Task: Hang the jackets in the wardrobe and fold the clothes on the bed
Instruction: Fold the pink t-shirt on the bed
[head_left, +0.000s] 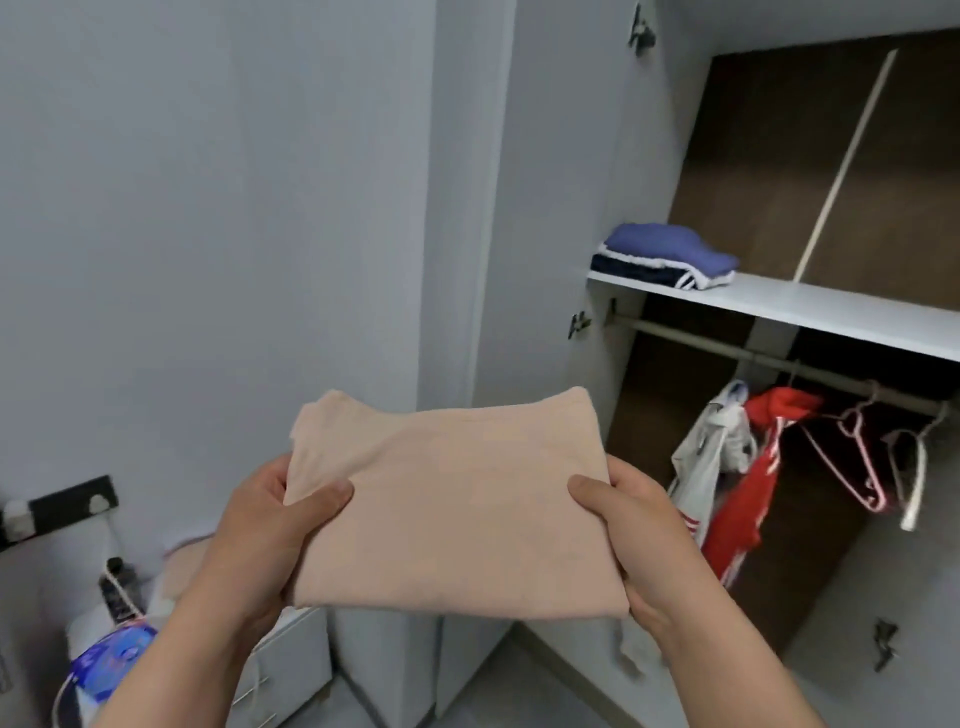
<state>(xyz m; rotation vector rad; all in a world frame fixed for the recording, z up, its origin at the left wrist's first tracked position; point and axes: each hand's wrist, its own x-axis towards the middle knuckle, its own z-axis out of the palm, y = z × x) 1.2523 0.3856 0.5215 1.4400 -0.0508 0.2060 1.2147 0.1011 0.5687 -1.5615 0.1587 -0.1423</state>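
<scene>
A folded beige garment (447, 499) lies flat between my two hands, held in the air in front of the open wardrobe. My left hand (270, 525) grips its left edge with the thumb on top. My right hand (644, 530) grips its right edge the same way. On the white wardrobe shelf (810, 306) sits a small stack of folded clothes (670, 257), blue on top of dark with white stripes. Below the shelf, a red jacket (753, 478) and a white jacket (701, 462) hang from the rail (769, 358).
Two bare hangers, a pink one (852, 457) and a pale one (909, 467), hang on the rail to the right. The open wardrobe door (550, 208) stands left of the shelf. A white bedside drawer unit (291, 660) with clutter is at lower left.
</scene>
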